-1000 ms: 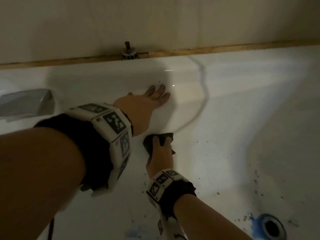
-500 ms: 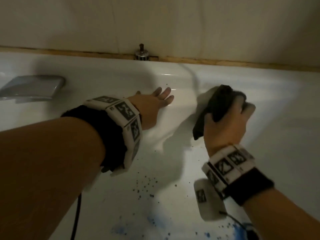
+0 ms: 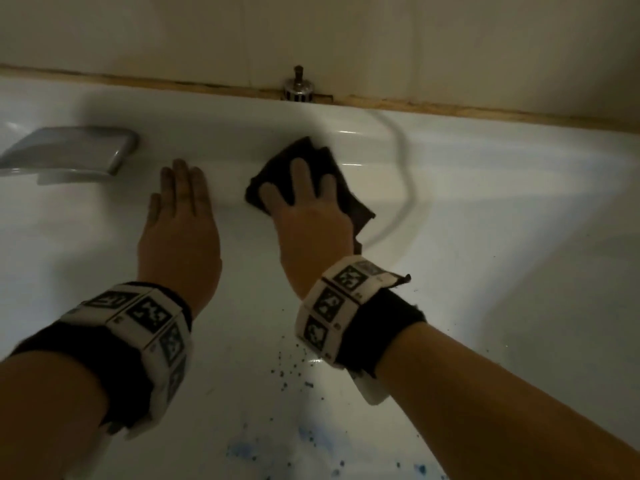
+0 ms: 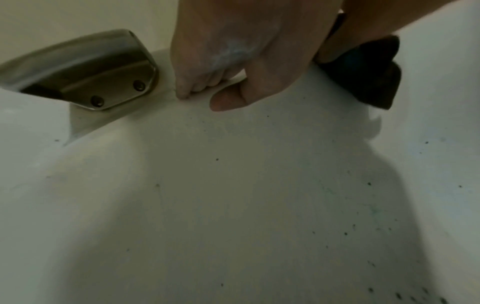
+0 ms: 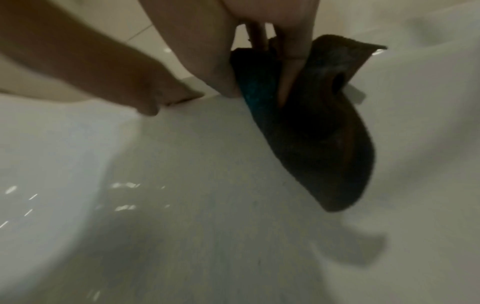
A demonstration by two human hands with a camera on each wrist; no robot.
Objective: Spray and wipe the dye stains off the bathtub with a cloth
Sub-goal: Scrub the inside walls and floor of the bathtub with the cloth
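Observation:
The white bathtub (image 3: 502, 237) fills the head view. My left hand (image 3: 180, 199) lies flat on its upper wall, fingers straight and together. Just to the right, my right hand (image 3: 301, 195) presses a dark cloth (image 3: 356, 206) against the wall with spread, straight fingers. Blue dye stains (image 3: 242, 448) smear the tub near the bottom edge, with dark specks (image 3: 291, 372) above them. In the left wrist view the left hand (image 4: 215, 86) touches the tub and the cloth (image 4: 371, 78) shows at the right. In the right wrist view the cloth (image 5: 311, 133) hangs under my fingers (image 5: 293, 78), stained blue along one fold.
A brushed metal fitting (image 3: 69, 154) sits on the tub rim at the left, close to my left hand. A chrome knob (image 3: 298, 86) stands at the wall joint behind the cloth. A pale hose-like line (image 3: 405, 174) curves down the tub wall to the right.
My right hand has carried the cloth left along the upper wall, next to the left hand, and spread its fingers flat on it. The left hand stays on the wall.

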